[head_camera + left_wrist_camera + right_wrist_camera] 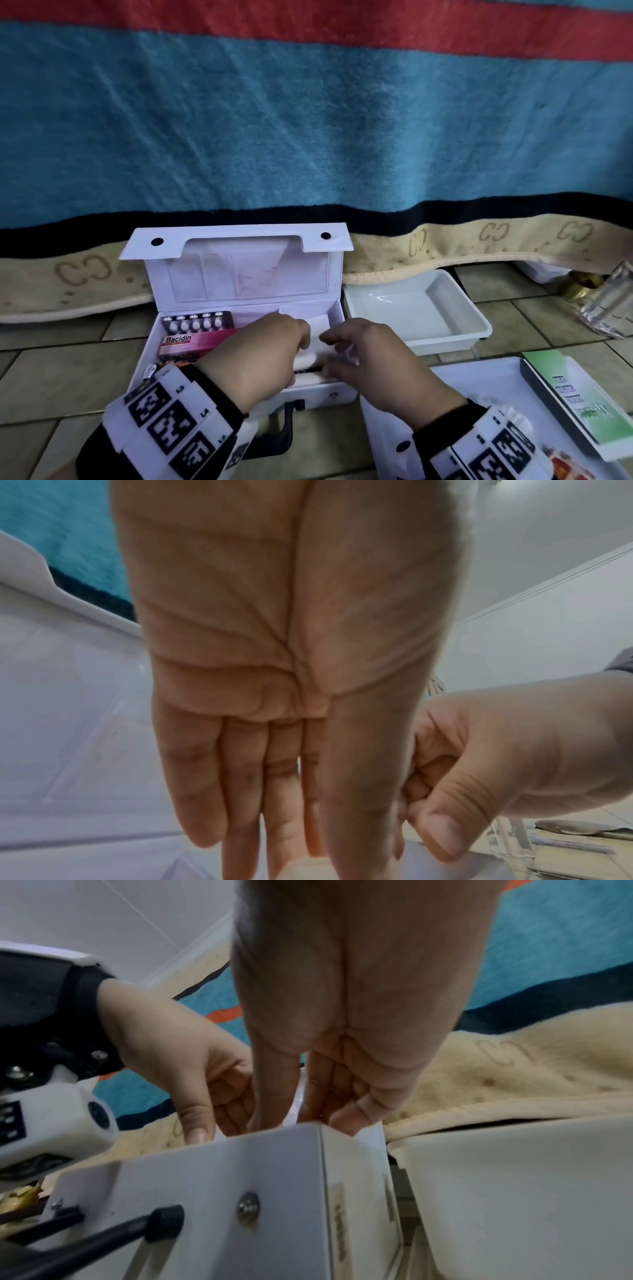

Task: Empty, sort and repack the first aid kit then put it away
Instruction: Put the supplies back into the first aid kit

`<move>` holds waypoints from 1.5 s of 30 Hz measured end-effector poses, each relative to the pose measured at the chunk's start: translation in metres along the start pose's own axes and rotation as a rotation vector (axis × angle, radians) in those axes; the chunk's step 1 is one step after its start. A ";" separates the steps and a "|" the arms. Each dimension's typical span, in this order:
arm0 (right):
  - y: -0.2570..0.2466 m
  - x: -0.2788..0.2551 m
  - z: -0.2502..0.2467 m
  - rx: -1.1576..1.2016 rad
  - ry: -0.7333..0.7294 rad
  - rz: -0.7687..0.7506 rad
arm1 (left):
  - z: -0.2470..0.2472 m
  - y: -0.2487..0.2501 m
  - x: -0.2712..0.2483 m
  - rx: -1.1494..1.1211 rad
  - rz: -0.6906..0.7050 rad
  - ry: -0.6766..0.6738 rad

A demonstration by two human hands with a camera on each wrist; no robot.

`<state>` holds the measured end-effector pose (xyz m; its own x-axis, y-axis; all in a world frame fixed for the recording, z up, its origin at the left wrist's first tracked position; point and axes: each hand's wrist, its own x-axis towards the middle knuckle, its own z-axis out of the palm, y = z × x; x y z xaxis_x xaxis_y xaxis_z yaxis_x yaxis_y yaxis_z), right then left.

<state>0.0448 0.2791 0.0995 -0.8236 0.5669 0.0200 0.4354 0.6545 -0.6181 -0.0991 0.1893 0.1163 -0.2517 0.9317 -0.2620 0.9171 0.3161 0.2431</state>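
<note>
A striped blanket (308, 120) in blue, red and black is hanging down at the far edge of the tiled floor (51, 370), its beige border (479, 246) printed with letters. A clear glass object (606, 301) with a gold-coloured part is standing on the floor near the right edge.

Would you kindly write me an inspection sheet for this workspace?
Surface: tiled floor.
Job's things: first aid kit open, lid upright; blister pack and Bacidin box inside, left part.
Clutter: white tray right of kit; green leaflet on nearer tray.
Hands: left hand and right hand reach into kit's right part; grasp unclear.
Cables: nothing seen.
Surroundings: blue striped blanket behind.
</note>
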 end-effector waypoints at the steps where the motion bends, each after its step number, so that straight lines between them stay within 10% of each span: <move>1: 0.000 -0.001 -0.002 -0.001 0.005 -0.001 | 0.000 0.000 0.000 0.009 -0.001 -0.001; 45: 0.040 -0.113 -0.118 -0.026 0.424 0.236 | 0.004 0.028 -0.001 0.145 -0.019 0.135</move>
<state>0.1984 0.3001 0.1651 -0.4826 0.8518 0.2036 0.6060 0.4926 -0.6246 -0.0718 0.1971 0.1200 -0.3000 0.9443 -0.1354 0.9441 0.3142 0.0999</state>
